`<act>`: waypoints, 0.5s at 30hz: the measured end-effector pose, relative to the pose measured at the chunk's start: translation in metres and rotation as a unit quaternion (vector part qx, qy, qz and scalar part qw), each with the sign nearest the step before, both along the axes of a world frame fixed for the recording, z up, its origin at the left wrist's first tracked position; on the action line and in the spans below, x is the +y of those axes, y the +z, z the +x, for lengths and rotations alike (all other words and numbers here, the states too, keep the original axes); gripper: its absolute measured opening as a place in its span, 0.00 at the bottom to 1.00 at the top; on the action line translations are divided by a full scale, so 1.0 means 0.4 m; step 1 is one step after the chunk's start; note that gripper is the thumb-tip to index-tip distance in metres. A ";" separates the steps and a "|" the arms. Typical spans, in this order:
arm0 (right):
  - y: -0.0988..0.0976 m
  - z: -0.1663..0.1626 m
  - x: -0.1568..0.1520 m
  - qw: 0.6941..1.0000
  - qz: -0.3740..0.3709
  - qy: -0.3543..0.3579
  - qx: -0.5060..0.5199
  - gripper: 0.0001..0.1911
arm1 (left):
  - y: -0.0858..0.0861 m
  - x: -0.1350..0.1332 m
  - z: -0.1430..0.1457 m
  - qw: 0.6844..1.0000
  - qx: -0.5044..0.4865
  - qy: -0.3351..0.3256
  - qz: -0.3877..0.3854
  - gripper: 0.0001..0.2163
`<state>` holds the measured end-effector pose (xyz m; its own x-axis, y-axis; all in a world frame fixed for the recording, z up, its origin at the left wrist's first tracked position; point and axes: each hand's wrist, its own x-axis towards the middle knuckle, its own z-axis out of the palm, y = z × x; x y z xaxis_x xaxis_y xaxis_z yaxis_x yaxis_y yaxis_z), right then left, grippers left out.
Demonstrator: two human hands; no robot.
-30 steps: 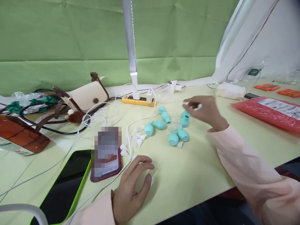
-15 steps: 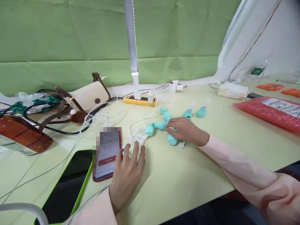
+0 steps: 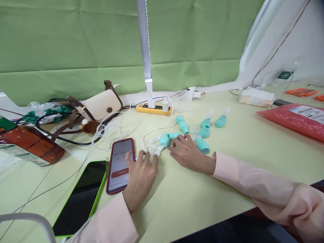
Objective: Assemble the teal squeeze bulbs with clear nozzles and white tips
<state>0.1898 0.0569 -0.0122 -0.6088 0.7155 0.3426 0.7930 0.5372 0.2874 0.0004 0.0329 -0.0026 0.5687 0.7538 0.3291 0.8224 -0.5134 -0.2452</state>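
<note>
Two teal bottles (image 3: 220, 122) beyond and right of the right grip (image 3: 188, 153) wear clear tips; those look done. Bare bottles (image 3: 203, 145) around that grip look pending. Loose tips (image 3: 152, 148) at left grip's (image 3: 141, 172) fingertips. Can't tell if either holds anything.

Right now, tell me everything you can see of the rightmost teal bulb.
The rightmost teal bulb looks smooth, rubbery or plastic, its rounded body narrowing to a neck topped by a blurred, whitish translucent tip. It stands base-down on the pale table, neck leaning right in view; nothing else visibly touches it.
</note>
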 end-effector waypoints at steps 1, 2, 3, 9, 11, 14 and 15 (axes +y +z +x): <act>-0.005 -0.005 0.001 1.000 0.006 -0.020 -0.006 0.11 | 0.001 0.002 0.001 1.000 -0.009 -0.004 -0.004 0.13; -0.010 -0.010 0.003 0.999 0.011 -0.036 -0.010 0.12 | 0.002 0.003 0.001 1.000 -0.017 -0.008 -0.009 0.12; -0.012 -0.014 0.004 0.999 0.014 -0.049 -0.012 0.12 | 0.002 0.004 0.001 1.000 -0.023 -0.012 -0.015 0.11; -0.007 -0.014 0.001 0.999 0.017 -0.022 0.019 0.12 | -0.002 0.005 -0.011 0.989 -0.135 -0.064 0.016 0.12; -0.002 -0.018 -0.015 0.997 0.018 0.035 0.063 0.12 | 0.007 0.000 -0.014 0.968 -0.237 -0.088 0.014 0.13; 0.002 -0.037 -0.047 0.986 -0.035 0.119 0.110 0.12 | 0.030 -0.014 -0.016 0.903 -0.410 -0.091 -0.087 0.16; 0.002 -0.047 -0.056 0.983 -0.063 0.133 0.111 0.12 | 0.037 -0.019 -0.016 0.873 -0.458 -0.093 -0.141 0.17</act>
<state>0.1711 0.0343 -0.0114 -0.7007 0.5864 0.4064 0.6551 0.7544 0.0408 -0.0059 0.0252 0.0123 0.2850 0.8008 0.5267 0.5035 -0.5927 0.6287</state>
